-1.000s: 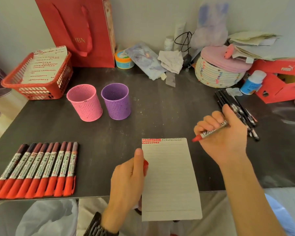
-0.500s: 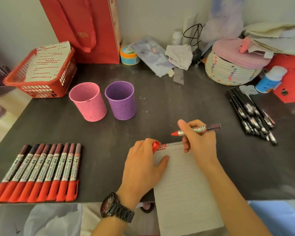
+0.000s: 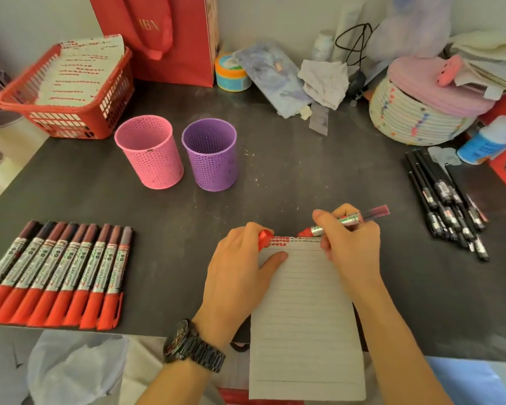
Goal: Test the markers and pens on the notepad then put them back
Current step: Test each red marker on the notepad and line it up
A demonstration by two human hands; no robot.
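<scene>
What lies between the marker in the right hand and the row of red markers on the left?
Only the left hand, holding the red cap and resting on the notepad; nothing else visible between marker and row of markers.

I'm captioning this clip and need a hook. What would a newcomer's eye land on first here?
Likely the hands at centre front: the right hand holds an uncapped red marker, tip at the top edge of the lined notepad among red test marks, while the left hand rests on it and holds the red cap. Then the neat row of red-capped markers at the left front.
</scene>
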